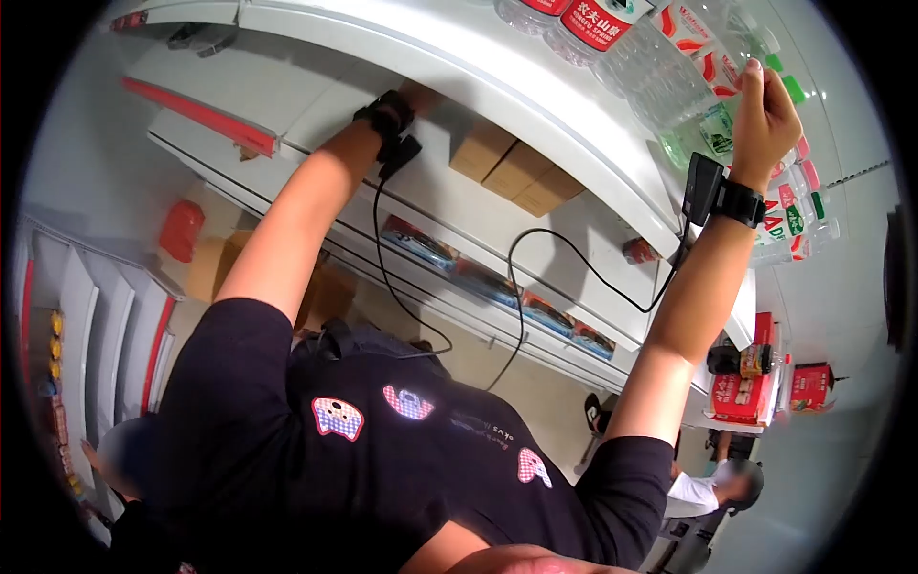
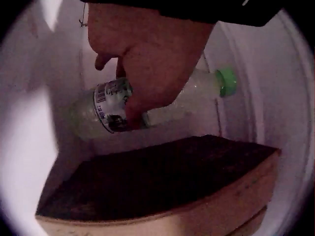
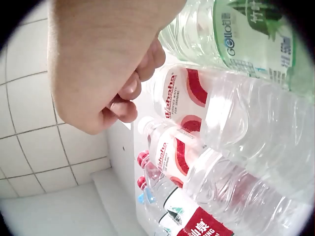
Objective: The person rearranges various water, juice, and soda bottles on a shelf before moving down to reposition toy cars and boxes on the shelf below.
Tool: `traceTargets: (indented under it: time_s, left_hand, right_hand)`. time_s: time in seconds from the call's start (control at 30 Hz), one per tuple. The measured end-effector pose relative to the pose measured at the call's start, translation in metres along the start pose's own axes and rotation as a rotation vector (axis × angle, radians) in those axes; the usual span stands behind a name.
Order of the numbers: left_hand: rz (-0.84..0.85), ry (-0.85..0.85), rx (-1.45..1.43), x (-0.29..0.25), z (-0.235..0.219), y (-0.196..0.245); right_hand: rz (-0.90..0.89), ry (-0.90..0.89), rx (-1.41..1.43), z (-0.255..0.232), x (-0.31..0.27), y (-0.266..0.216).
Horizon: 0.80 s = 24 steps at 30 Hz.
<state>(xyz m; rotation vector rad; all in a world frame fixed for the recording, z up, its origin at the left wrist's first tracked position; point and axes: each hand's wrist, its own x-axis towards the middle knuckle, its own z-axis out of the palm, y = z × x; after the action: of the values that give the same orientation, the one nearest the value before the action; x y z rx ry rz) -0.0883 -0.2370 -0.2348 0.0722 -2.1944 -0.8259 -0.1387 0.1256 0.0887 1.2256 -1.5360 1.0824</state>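
In the left wrist view my left hand point(image 2: 152, 59) grips a clear plastic drink bottle point(image 2: 110, 108) around its middle. The bottle has a printed label and a green cap point(image 2: 226, 82), and lies across that view above a brown cardboard box point(image 2: 216, 191). From the head, only part of this hand point(image 1: 418, 99) shows under the upper shelf; its bottle is hidden. My right hand point(image 1: 768, 122) is raised among bottles on the upper shelf, its fingers curled with nothing visible in them. Right beside them is a green-tinted bottle point(image 3: 251, 39), its top hidden by the hand.
White-labelled Wahaha bottles point(image 3: 170, 152) and red-labelled water bottles point(image 1: 598, 24) crowd the upper shelf point(image 1: 382, 36). Small cardboard boxes point(image 1: 516, 170) sit on the shelf below. A black cable point(image 1: 521, 287) loops between my wrists. Another person point(image 1: 696, 493) is in the background at right.
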Motion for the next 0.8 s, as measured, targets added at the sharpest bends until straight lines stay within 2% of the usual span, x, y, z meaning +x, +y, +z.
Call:
traceTargets:
  time_s: [0.13, 0.17, 0.2, 0.23, 0.3, 0.33, 0.37, 0.4, 0.43, 0.47, 0.5, 0.53, 0.6, 0.67, 0.7, 0.73, 0.77, 0.8]
  left_hand:
    - [-0.131, -0.07, -0.352, -0.044, -0.05, 0.025]
    - [-0.327, -0.282, -0.23, -0.045, -0.072, 0.042]
    - [-0.305, -0.222, -0.116, -0.058, -0.08, 0.05]
    - [-0.037, -0.232, 0.045, -0.073, -0.086, 0.043]
    - [-0.283, -0.25, -0.347, -0.103, -0.104, 0.04]
    - [-0.366, -0.246, -0.248, -0.112, -0.132, 0.092]
    - [-0.358, -0.324, -0.425, -0.122, -0.148, 0.102]
    - [-0.431, -0.423, -0.446, -0.13, -0.168, 0.121]
    - [-0.303, -0.547, -0.34, -0.137, -0.181, 0.126]
    - [-0.425, -0.625, -0.426, -0.143, -0.195, 0.144]
    - [-0.32, -0.615, -0.392, -0.151, -0.205, 0.152]
    - [-0.354, -0.592, -0.55, -0.153, -0.216, 0.174]
    - [-0.361, -0.51, -0.555, -0.145, -0.24, 0.219]
    - [-0.319, -0.326, -0.594, -0.124, -0.258, 0.252]
    - [-0.402, -0.205, -0.699, -0.114, -0.267, 0.257]
    - [-0.148, -0.105, -0.64, -0.092, -0.27, 0.267]
    - [-0.102, -0.067, -0.546, -0.068, -0.279, 0.271]
    - [-0.083, -0.034, -0.57, -0.045, -0.281, 0.265]
  right_hand:
    - [0.01, 0.023, -0.023, -0.001, -0.001, -0.007]
    - [-0.018, -0.002, -0.067, -0.001, 0.0, -0.004]
    - [-0.042, -0.03, -0.112, -0.002, -0.001, -0.001]
    - [-0.052, -0.028, -0.11, -0.002, -0.002, 0.0]
    - [-0.05, -0.013, -0.137, -0.002, -0.002, 0.007]
    - [-0.06, -0.026, -0.161, -0.003, -0.002, 0.01]
    - [-0.051, -0.014, -0.132, 0.0, -0.003, 0.006]
    - [-0.051, 0.009, -0.131, -0.001, -0.003, 0.004]
    - [-0.036, -0.025, -0.131, -0.002, -0.004, 0.003]
    - [-0.027, -0.055, -0.132, -0.002, -0.002, 0.001]
    - [-0.025, -0.057, -0.144, -0.002, -0.002, -0.004]
    - [-0.067, -0.046, -0.132, -0.001, -0.001, -0.007]
    - [-0.047, -0.054, -0.15, -0.002, -0.001, -0.014]
    - [-0.044, -0.052, -0.15, -0.001, -0.001, -0.019]
    - [-0.041, -0.052, -0.146, -0.001, -0.001, -0.021]
    - [-0.044, -0.052, -0.148, -0.001, -0.001, -0.022]
    - [-0.046, -0.063, -0.145, -0.001, -0.001, -0.021]
    - [-0.048, -0.073, -0.14, -0.001, -0.001, -0.022]
